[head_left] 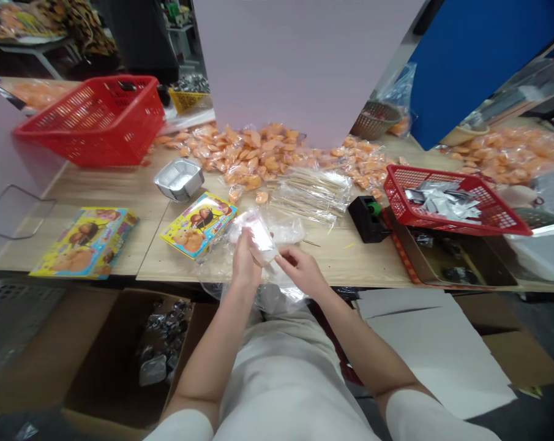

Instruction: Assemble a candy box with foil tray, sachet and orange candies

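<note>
My left hand (245, 262) is closed around a flat, shiny white packet (261, 237) held just above the table's front edge. At the packet's lower right corner, the thumb and fingers of my right hand (300, 269) are pinched together. Exactly what the packet contains cannot be made out. Clear plastic bags (291, 230) lie crumpled behind and beneath both hands. To the left of them rests a yellow and blue printed box (199, 224), with a stack of foil trays (179, 179) behind it. Bagged thin wooden sticks (311, 195) lie beyond my hands.
Orange pieces in clear bags (253, 156) are heaped at the back. A large red basket (97, 122) and another printed box (84, 242) stand left. To the right are a black tape dispenser (369, 219) and a red basket (501, 214) of silver packets. Below left, an open carton (106, 361) holds wrapped items.
</note>
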The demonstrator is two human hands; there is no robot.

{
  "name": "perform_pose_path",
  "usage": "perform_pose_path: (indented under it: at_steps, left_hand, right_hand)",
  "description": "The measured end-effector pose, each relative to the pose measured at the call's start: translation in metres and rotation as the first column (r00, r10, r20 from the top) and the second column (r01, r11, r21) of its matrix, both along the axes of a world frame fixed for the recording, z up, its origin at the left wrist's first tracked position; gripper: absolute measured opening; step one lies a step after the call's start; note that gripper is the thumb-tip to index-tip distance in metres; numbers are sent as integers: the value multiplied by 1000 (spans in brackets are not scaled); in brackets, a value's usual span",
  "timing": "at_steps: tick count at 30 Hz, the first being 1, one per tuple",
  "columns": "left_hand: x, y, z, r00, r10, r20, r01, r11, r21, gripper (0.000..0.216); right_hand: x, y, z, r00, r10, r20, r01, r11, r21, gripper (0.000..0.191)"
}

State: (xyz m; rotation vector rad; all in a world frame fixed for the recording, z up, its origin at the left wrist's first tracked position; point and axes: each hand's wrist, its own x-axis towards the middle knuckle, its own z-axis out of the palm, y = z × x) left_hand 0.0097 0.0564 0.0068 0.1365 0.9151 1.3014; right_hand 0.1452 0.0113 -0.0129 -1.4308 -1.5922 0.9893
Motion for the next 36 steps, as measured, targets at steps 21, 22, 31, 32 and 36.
perform_pose_path:
  at_steps: [21,22,31,32,36]
  left_hand:
    - [3,-30,-7,959,-273,75,264,958,115,29]
    - [3,-30,-8,957,-284,50,276,953,127,29]
    - [-6,-24,-9,945,-323,-47,327,937,124,32]
    - [-6,-24,-8,947,-318,-49,322,940,116,31]
    - [-5,-23,-6,960,-276,-52,279,957,84,25]
  right_hand:
    - [5,-3,34,543,-141,828,-351,858,376,18]
    - [7,1,36,515,-143,845,-382,844,376,17]
    - [22,8,25,668,-49,743,-370,844,388,9]
    - [23,6,23,704,-56,708,-332,855,398,10]
    - [23,-1,21,746,-159,647,-214,863,458,17]
